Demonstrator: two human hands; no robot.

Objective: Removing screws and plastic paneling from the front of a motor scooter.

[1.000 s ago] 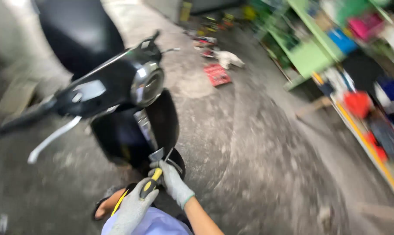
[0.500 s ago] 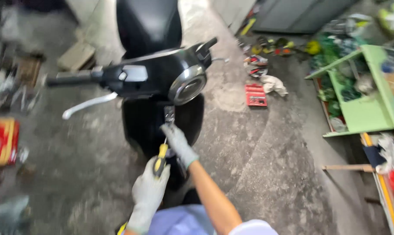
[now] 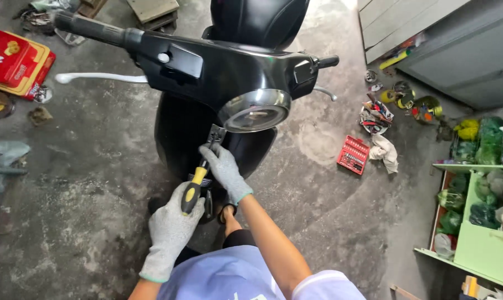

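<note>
**Screwdriver at the scooter's front panel, just under the headlight**

Your left hand is clenched around the yellow-and-black screwdriver, its fingers closed on the handle. Your right hand reaches ahead of it, fingertips pinched at the small metal badge plate where the shaft meets the black scooter. Both hands wear grey knit gloves.

What could go wrong from here, as a judgement: the tip sits close to your right fingertips, so a slip out of the fastener could jab the glove or scratch the glossy black panel. The shaft looks angled rather than square to the panel, which makes such a slip more likely. A loosened screw could also drop onto the concrete floor and roll among the clutter.

The screwdriver has a stubby grip, yellow at the middle and black at the ends; its tip is hidden behind your right hand. The scooter stands upright facing you, chrome-rimmed headlight just above the work spot. A red socket set lies open well to the right.
</note>
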